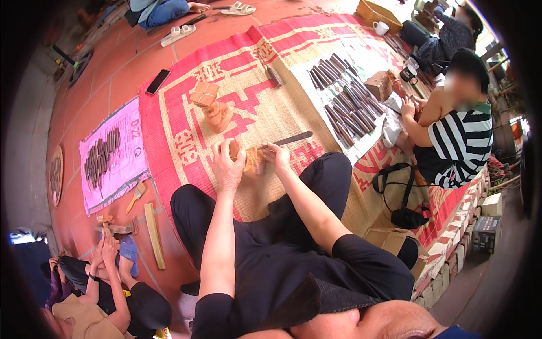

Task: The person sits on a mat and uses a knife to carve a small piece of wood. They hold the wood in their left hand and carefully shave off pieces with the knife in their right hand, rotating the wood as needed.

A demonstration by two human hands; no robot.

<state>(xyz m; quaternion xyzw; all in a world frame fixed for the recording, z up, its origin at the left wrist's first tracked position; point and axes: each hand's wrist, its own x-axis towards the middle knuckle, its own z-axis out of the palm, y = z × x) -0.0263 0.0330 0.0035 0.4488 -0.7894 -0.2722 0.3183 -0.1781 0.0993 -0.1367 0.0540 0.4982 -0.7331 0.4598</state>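
My left hand (228, 165) is closed round a brown piece of carved wood (234, 148) just above the mat. In my right hand (277, 159), a long dark flat tool (291, 139), like a file or a blade, is pinched; one end points toward the wood and the other sticks out to the right. Between my hands shows a lighter tan wooden mass (255, 164), and I cannot tell whether it joins the piece I hold. Beyond them a carved wooden figure (218, 116) with a blocky top stands on the mat.
Many dark-handled carving tools (350, 104) lie on a white sheet at right, more (103, 155) on a pink cloth at left. A phone (158, 82) and a brush (135, 196) lie nearby. One person (457, 135) sits at right, another (107, 282) at lower left.
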